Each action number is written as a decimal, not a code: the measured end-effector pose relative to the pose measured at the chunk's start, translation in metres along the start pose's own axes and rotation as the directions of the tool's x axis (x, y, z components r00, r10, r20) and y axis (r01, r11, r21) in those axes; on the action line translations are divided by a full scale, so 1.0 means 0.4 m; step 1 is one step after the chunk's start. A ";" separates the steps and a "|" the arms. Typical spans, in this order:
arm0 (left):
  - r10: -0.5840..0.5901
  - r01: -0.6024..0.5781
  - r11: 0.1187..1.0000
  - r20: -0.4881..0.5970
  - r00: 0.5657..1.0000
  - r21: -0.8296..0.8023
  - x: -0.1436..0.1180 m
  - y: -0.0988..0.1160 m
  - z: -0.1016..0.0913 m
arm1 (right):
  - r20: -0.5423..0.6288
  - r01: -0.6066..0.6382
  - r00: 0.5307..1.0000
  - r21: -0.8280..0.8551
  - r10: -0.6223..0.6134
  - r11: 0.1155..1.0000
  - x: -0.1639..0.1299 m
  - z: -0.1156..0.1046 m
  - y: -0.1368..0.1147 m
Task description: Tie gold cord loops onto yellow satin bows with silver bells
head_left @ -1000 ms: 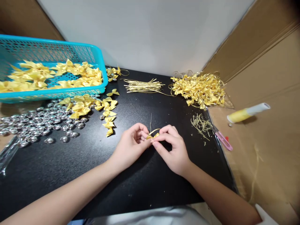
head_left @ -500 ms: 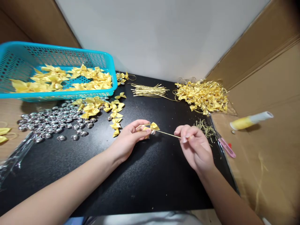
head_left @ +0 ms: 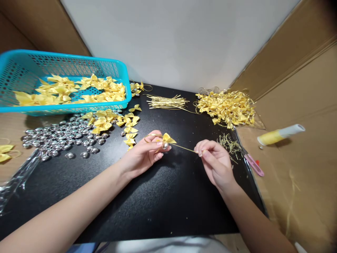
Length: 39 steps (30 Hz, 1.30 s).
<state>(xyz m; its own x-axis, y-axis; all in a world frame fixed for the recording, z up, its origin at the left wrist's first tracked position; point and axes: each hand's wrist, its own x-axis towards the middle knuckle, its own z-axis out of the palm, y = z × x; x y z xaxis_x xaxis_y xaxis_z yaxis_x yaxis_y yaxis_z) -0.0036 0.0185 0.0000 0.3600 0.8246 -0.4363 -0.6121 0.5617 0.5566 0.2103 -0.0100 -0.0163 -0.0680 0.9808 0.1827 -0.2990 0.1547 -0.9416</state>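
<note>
My left hand pinches a yellow ribbon bow between thumb and fingers. Just below the bow, at my fingertips, shows a silver bell-like bead. A loop of gold cord curves over the left fingers. From the bow the cord runs taut down to the right, where my right hand is closed on its end. Both hands are above the black tabletop. Left of them lie several loose yellow bows and many silver beads.
A turquoise basket of bows stands at back left. Behind my hands lies a bundle of gold cords. At right are a heap of corded bows, cord scraps, pink-handled scissors and a yellow-and-white tube.
The left hand has turned, so the cord loop and the bead show more plainly. The bow and both hands have shifted slightly left; the cord is still stretched between them.
</note>
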 end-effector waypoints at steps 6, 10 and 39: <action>-0.009 0.006 0.998 -0.054 0.998 -0.062 -0.012 0.012 0.013 | 0.096 -0.249 0.961 -0.098 0.258 0.964 -0.011 0.025 0.033; -0.037 0.037 0.998 0.000 0.999 -0.046 -0.019 0.008 0.015 | 0.051 -0.339 0.935 -0.160 0.351 0.927 0.004 0.033 0.037; -0.136 0.124 0.987 0.119 0.984 0.103 -0.019 -0.037 0.017 | -0.134 -0.071 0.989 -0.094 0.058 0.993 -0.001 0.030 0.000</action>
<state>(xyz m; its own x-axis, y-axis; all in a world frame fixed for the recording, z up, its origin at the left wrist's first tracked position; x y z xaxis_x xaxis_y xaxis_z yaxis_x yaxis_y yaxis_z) 0.0075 0.0042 -0.0002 0.5211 0.7428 -0.4204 -0.4870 0.6633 0.5682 0.1991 -0.0116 -0.0129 0.0433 0.9952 0.0881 -0.2028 0.0951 -0.9746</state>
